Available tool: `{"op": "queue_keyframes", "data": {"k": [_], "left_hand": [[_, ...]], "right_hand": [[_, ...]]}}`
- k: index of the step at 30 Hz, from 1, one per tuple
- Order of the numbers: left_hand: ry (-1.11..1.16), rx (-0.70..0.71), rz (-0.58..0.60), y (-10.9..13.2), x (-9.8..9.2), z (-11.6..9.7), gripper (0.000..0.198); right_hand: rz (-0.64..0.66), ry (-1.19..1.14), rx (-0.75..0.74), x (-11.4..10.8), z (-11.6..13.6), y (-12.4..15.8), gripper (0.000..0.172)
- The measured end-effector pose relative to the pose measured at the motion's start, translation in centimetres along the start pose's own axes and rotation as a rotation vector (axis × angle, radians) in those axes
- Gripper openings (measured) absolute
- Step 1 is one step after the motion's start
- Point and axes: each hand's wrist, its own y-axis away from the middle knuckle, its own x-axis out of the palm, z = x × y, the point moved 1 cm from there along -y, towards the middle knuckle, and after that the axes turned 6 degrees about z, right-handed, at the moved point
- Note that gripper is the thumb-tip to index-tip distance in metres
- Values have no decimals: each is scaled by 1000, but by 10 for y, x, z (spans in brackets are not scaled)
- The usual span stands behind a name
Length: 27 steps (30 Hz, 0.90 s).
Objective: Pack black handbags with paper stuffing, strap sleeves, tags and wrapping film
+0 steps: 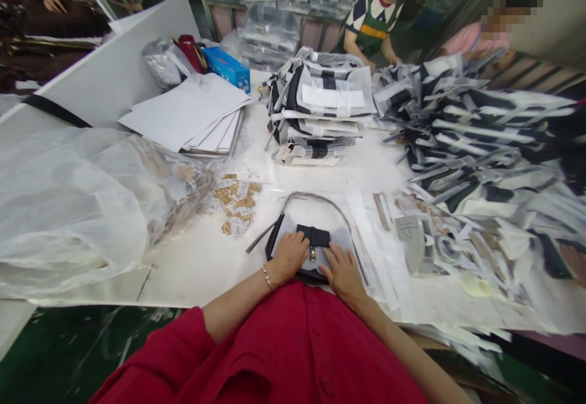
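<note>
A black handbag point(284, 233) lies on the white table in front of me. Its front is covered by a pale sheet, and a wrapped strap point(320, 197) arches away at the top. A black flap tab point(320, 237) with a gold clasp point(312, 254) sits in the middle of the front. My left hand point(289, 256) rests on the bag just left of the clasp, fingers slightly bent and touching the tab's edge. To the right of the clasp, my right hand point(343, 271) lies on the bag with its fingers spread. Palms hide part of the lower bag.
Brown tags point(235, 202) lie left of the bag. White sheets point(187, 111), a blue box point(227, 68) and stacked wrapped bags point(329, 93) stand behind. At right are a tape dispenser point(414, 245) and piled straps. Clear plastic point(82, 209) covers the left. Two people are beyond the table.
</note>
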Motion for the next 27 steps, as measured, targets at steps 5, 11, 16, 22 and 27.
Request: {"op": "queue_keyframes", "data": {"k": [5,11,16,22,27], "left_hand": [[-128,26,-141,12,26,21,59],[-167,-41,-174,18,48,35,63],[-185,-47,-181,14,55,38,62],[-163,-70,-136,6,60,38,63],[-136,-74,-126,4,56,38,63]], "right_hand": [[1,55,-140,26,-6,32,70],[-25,42,-231,37,-9,33,76],[-20,11,-298,53,-17,31,73],[-39,-27,-318,67,-25,24,64],[40,-76,-303,53,-29,17,71]]}}
